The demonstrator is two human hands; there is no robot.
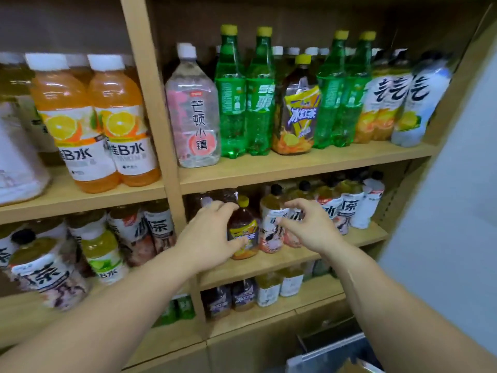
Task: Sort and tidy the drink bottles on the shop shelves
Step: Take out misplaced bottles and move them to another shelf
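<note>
Left hand (pixel 212 232) is wrapping its fingers and thumb round the yellow-capped iced tea bottle (pixel 242 232), which is standing at the near edge of the middle shelf (pixel 295 258). Right hand (pixel 309 224) is hovering just right of it, fingers loosely spread before a white-labelled tea bottle (pixel 269 238).
</note>
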